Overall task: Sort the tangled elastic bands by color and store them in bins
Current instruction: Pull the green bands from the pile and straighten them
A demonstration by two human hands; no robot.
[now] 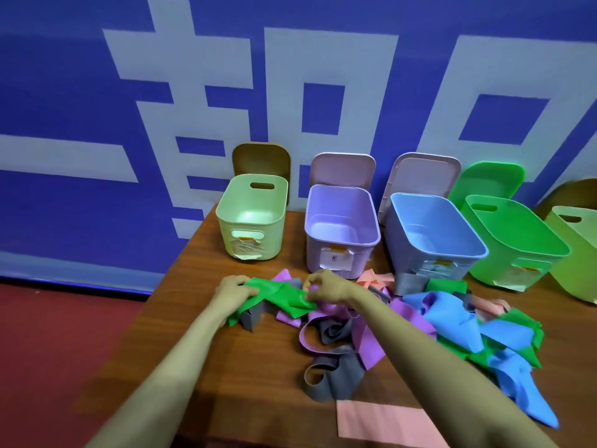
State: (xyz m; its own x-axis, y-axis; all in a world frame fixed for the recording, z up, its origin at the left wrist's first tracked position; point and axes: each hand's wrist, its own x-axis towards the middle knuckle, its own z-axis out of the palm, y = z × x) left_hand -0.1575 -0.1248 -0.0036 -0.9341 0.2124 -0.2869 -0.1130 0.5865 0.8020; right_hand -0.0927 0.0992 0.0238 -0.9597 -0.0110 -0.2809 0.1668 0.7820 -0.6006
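Observation:
A tangled pile of wide elastic bands lies on the wooden table [200, 318]: purple [368, 337], grey [336, 373], blue [452, 318], green and peach ones. A green band [281, 297] stretches between my hands near the pile's left end. My left hand [234, 291] grips its left end. My right hand [323, 286] pinches its right part with curled fingers. Behind stand open bins in a row: pale green [252, 218], lilac [340, 221], light blue [433, 231], bright green [513, 237].
A yellow-green bin [578, 250] is cut off at the right edge. Lids [342, 169] lean against the blue wall behind the bins. A flat peach band [384, 421] lies at the table's near edge. Red floor shows to the left of the table.

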